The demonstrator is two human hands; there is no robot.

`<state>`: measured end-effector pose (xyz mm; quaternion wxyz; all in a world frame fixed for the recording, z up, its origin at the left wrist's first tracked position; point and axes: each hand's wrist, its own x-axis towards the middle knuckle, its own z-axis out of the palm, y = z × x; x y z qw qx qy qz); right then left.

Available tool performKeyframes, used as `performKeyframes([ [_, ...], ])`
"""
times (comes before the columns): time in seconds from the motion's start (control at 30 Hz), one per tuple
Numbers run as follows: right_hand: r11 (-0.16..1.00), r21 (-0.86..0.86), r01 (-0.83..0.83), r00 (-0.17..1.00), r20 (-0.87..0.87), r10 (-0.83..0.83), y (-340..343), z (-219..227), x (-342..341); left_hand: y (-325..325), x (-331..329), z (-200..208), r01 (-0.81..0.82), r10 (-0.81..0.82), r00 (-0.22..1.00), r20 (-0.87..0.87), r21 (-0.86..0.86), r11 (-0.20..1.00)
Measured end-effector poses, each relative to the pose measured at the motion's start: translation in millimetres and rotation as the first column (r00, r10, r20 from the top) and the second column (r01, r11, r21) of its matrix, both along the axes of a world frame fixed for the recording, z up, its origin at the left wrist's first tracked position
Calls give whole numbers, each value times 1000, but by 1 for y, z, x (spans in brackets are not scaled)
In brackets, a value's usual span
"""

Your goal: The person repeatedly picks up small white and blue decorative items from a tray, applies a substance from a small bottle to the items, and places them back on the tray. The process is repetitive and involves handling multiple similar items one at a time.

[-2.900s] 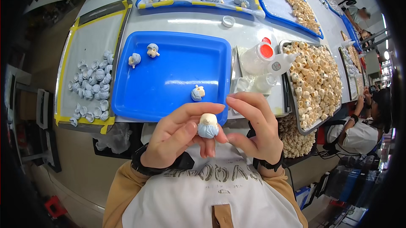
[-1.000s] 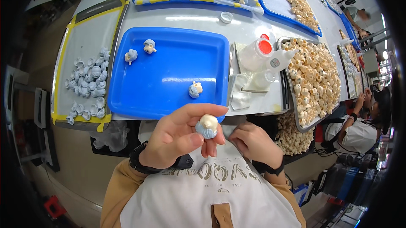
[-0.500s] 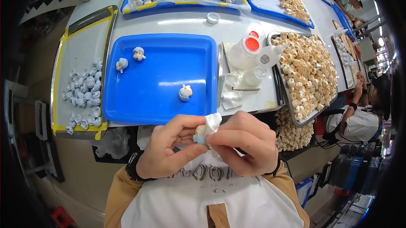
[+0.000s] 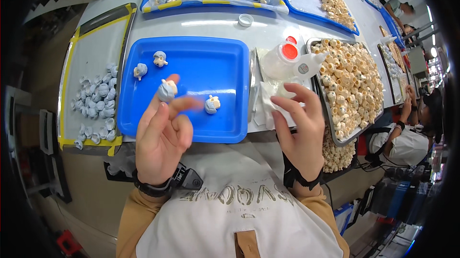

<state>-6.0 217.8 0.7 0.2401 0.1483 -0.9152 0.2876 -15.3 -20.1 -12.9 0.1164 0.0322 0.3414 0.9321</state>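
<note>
Held head: moved since the last frame, from between both hands off the tray's near edge to above the blue tray, left of its middle; the tissue is off it.
Head axis: roundish, no clear long axis; pale side toward the tray's far right corner, blue hair toward the near left.
Left hand: nearer; grasps the head at its fingertips, one finger blurred, exact contacts can't tell.
Right hand: past the tray's right edge, thumb and index parted; head lies well apart, leftward and slightly farther.
White tissue: at the right fingertips; touching or not, can't tell.
Tray heads: 3; two by the far left corner, one toward the near right.
Squeeze bottle: 1.
Red-lidded jar: 1.
Blue hair pieces: too overlapped to count.
Pale shells: likewise, right-hand metal tray.
</note>
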Motion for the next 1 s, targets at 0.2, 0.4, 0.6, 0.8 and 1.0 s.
performKeyframes([
  [0.2, -217, -791, -571, 357, -478, 802, -29, 44, 11, 2, -6, 8, -108, 99, 992, -72, -140, 984],
  [0.4, -770, -557, -312, 413, -809, 419, -98, 77, 69, -1, -8, 12, -139, 130, 988, -82, -112, 984],
  [0.6, -692, -581, -428, 334, -813, 476, -79, 70, 42, -18, 15, 29, -345, 76, 870, -487, -491, 800],
  [0.8, -670, -659, -342, 531, -724, 441, -102, 77, 70, -128, 45, 45, -470, 87, 847, -524, -816, -336],
  [1.0, -695, -700, -166, 482, -672, 562, -99, 79, 77, -196, 53, 2, -317, 180, 891, -417, -856, -409],
])
